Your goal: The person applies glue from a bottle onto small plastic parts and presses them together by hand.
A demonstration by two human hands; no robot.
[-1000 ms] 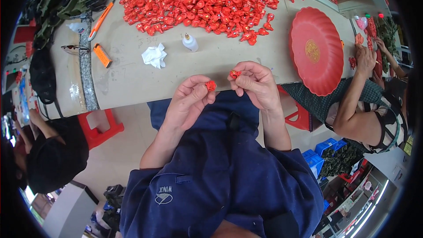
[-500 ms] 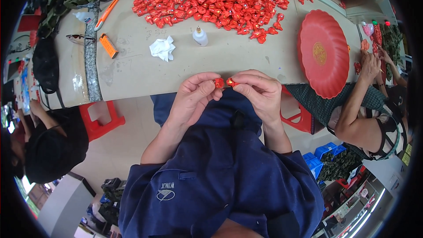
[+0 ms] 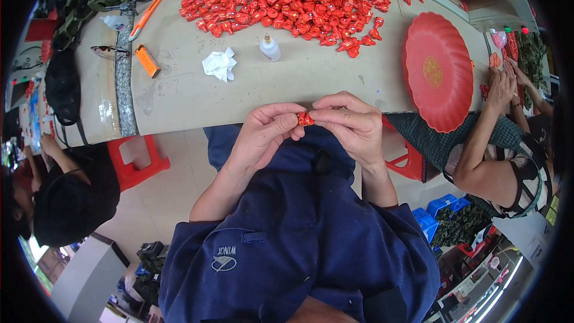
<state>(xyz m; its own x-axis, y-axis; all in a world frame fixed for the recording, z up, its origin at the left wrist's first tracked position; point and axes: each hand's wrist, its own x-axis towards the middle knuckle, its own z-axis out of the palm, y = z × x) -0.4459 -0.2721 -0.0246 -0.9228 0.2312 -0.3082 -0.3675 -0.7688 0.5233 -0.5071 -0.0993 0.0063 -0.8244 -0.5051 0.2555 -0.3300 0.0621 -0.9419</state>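
Observation:
My left hand (image 3: 263, 134) pinches a small shiny red piece (image 3: 301, 119) between thumb and forefinger, just off the table's near edge. A second small red piece (image 3: 308, 120), with a touch of yellow, is in the pinch of my right hand (image 3: 354, 124). The two pieces meet end to end, partly covered by my fingertips. Past my hands, a small white squeeze bottle (image 3: 270, 49) with a narrow tip stands on the table. Beyond it spreads a large heap of similar red pieces (image 3: 281, 0).
Left of the bottle lie a crumpled white tissue (image 3: 220, 64), an orange box (image 3: 147, 61), an orange cutter knife (image 3: 147, 15) and glasses (image 3: 110, 51). A red scalloped tray (image 3: 436, 93) sits at right. Co-workers sit on both sides; one's arm (image 3: 487, 137) reaches over the table.
The gap between the two red pieces has gone: my right hand has moved left and brought its piece against the one in my left hand.

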